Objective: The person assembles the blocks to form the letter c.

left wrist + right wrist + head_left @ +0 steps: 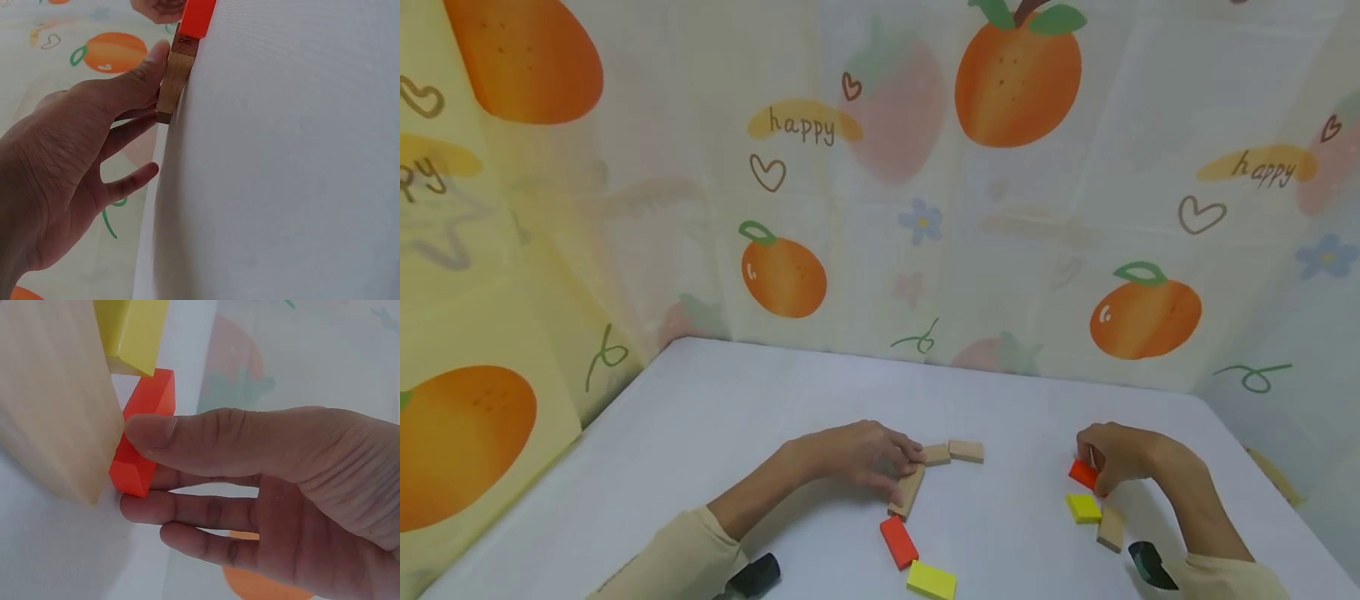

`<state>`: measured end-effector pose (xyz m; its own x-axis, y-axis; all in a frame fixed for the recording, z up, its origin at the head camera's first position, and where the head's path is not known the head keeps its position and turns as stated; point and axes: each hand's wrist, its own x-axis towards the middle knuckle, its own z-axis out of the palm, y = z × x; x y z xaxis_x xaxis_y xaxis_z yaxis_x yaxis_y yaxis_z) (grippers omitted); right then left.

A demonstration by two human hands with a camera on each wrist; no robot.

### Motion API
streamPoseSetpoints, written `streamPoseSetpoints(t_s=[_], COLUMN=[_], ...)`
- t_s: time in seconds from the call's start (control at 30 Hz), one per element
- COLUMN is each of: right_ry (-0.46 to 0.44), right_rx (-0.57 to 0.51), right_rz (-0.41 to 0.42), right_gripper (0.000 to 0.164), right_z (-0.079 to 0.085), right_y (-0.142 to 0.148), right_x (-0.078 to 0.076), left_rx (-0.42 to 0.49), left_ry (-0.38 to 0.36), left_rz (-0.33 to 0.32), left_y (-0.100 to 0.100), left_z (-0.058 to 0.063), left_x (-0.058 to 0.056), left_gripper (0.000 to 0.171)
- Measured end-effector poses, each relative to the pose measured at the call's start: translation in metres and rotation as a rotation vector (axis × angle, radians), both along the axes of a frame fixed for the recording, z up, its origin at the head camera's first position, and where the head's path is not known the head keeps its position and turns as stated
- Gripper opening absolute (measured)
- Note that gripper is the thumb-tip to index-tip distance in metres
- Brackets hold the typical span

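My left hand (859,454) pinches a wooden block (911,492) on the white table (820,542), its near end by a red block (898,542). My right hand (1131,454), well apart, grips a second red block (1082,474) between thumb and fingers, near a yellow block (1083,508).

2 red blocks (898,542), 2 yellow blocks (932,580), tan blocks (966,451); white tabletop (790,392); pale backdrop (700,250) printed with orange fruit (1018,87).

1. At left, a creased beige cloth sleeve (670,554) ended short of the bare left hand (859,454).
2. A small, blunt-ended black casing (757,575) sat beside this sleeve.
3. At right, a plain beige cloth sleeve (1228,577) adjoined a glossy dark casing (1152,565); the right hand (1126,454) was bare.
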<state>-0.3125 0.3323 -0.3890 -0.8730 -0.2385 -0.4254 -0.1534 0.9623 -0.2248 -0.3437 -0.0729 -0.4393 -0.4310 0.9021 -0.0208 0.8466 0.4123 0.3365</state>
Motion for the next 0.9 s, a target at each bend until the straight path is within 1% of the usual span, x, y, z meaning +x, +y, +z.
streamPoseSetpoints(t_s=[0.17,0.27,0.37,0.43,0.53,0.67,0.77,0.9], right_ry=[0.011,0.041,0.079,0.098,0.125,0.146,0.149,0.153], right_rx=[-0.005,-0.019,-0.037,-0.052,-0.076,-0.092,-0.082,-0.059], right_rz=[0.020,0.044,0.088,0.097,0.135,0.178,0.197,0.217], right_gripper=[0.035,0.033,0.031,0.029,0.028,0.027,0.028,0.027], right_z=[0.001,0.003,0.006,0.009,0.014,0.018,0.017,0.014], right_y=[-0.003,-0.003,-0.006,-0.010,-0.021,-0.042,-0.058,-0.075], right_x=[0.000,0.001,0.001,0.000,-0.002,-0.006,-0.009,-0.013], left_rx=[0.000,0.002,0.004,0.005,0.010,0.022,0.027,0.021], left_ry=[-0.003,-0.007,-0.012,-0.009,-0.001,0.006,0.007,0.019], left_rz=[-0.008,-0.004,0.003,0.003,-0.001,-0.014,-0.022,-0.016], left_y=[0.000,0.001,0.001,0.001,0.001,0.000,0.000,0.000], left_z=[0.001,0.000,0.000,-0.001,-0.002,-0.004,-0.005,-0.005], left_x=[0.000,0.000,0.000,0.000,-0.001,-0.001,-0.001,-0.001], left_gripper=[0.044,0.042,0.043,0.043,0.044,0.044,0.044,0.045])
